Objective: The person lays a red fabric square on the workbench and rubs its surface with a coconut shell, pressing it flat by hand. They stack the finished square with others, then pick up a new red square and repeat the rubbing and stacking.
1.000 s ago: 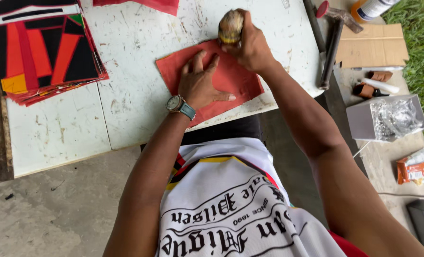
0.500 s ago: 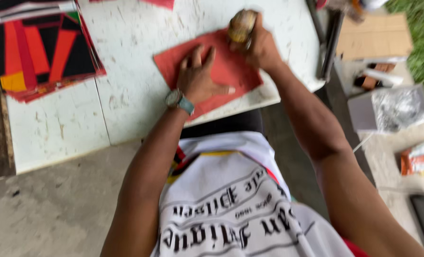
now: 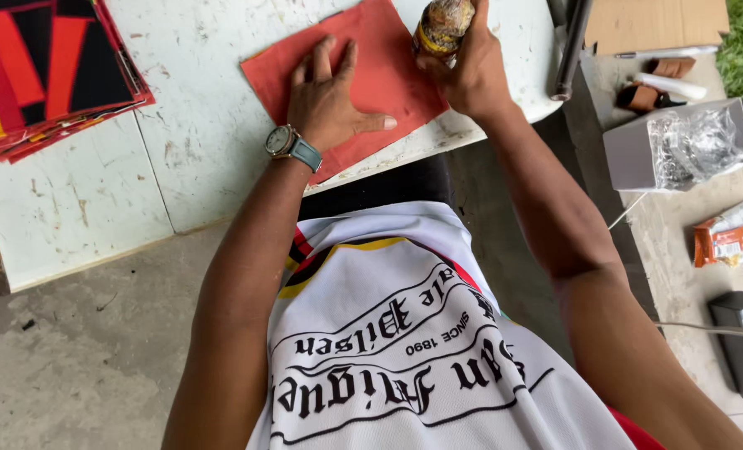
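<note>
Gluing step, I'd judge: left hand (image 3: 326, 104) flat, fingers spread, pinning red sheet (image 3: 346, 83) to white bench (image 3: 205, 133) w/ right hand (image 3: 467, 71) closed round glue bottle (image 3: 442, 25) at sheet's far edge; next needs steady squeeze along edge.

right hand (image 3: 471, 71) | bottle (image 3: 442, 25) carried rightward, off red sheet (image 3: 363, 75) (view shifted too)

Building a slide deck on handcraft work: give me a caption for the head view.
Left hand flat on a red sheet, right hand gripping a yellowish bottle above it.
</note>
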### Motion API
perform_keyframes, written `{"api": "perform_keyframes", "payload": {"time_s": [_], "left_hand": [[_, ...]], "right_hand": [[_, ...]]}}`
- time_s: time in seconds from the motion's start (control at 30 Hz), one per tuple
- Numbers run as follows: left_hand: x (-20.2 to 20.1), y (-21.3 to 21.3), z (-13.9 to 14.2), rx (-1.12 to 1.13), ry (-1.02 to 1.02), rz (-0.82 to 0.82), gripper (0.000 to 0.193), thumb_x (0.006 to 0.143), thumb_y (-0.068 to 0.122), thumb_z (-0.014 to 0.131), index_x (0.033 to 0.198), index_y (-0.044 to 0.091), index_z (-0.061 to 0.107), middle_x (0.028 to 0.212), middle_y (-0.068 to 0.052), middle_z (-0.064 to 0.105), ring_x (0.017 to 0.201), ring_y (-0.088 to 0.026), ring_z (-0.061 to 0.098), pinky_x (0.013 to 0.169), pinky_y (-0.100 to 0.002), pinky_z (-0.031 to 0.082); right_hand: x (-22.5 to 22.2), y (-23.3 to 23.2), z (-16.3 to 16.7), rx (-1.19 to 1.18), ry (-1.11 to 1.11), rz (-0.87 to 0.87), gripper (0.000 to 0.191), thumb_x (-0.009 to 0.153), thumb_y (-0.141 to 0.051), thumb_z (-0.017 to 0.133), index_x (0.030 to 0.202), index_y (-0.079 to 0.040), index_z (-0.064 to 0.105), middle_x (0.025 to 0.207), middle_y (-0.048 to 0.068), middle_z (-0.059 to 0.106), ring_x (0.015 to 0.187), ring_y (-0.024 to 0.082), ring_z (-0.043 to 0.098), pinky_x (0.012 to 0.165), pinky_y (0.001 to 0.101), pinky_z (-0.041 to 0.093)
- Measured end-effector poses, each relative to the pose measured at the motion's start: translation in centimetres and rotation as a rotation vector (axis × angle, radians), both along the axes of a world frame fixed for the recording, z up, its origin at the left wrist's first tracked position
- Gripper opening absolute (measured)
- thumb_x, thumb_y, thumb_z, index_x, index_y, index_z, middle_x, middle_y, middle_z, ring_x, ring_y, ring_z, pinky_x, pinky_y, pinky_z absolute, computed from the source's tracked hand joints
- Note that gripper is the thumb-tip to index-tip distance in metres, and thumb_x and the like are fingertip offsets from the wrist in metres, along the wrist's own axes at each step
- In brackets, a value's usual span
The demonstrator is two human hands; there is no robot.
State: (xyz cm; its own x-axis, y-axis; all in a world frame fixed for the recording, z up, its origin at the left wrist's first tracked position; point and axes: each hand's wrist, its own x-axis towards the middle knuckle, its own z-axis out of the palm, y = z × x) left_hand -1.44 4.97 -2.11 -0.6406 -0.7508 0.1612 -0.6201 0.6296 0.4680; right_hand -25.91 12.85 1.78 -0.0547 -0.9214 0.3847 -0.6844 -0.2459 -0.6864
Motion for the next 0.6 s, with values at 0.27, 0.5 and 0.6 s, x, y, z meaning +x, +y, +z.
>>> {"api": "perform_keyframes", "payload": {"time_s": [0.27,0.5,0.6], "left_hand": [[0.1,-0.2,-0.1,-0.010,-0.027,0.015,0.127,0.068,0.080,0.084,0.156,0.001,0.038,0.159,-0.028,0.028,0.148,-0.042,0.028,0.118,-0.056,0.025],[0.2,-0.1,-0.1,0.013,-0.023,0.018,0.127,0.067,0.081,0.082,0.156,0.001,0.039,0.159,-0.028,0.026,0.147,-0.044,0.027,0.118,-0.056,0.024],[0.3,0.1,-0.2,-0.007,-0.011,-0.001,0.125,0.067,0.079,0.082,0.158,0.004,0.039,0.159,-0.028,0.026,0.146,-0.045,0.026,0.119,-0.056,0.024]], "right_hand": [[-0.4,3.4,-1.0,-0.284,0.366,0.144,0.087,0.103,-0.010,0.085,0.149,0.016,0.016,0.118,0.026,0.069,0.101,0.041,0.071,0.086,0.0441,0.059],[0.4,6.2,1.0,-0.007,0.033,0.055,0.072,0.107,-0.011,0.080,0.150,0.007,0.025,0.125,0.017,0.074,0.111,0.033,0.076,0.098,0.0407,0.061],[0.7,8.1,1.8,0.040,0.126,0.023,0.079,0.093,-0.012,0.088,0.145,0.005,0.031,0.123,0.022,0.071,0.117,0.038,0.072,0.100,0.0448,0.057]]}}
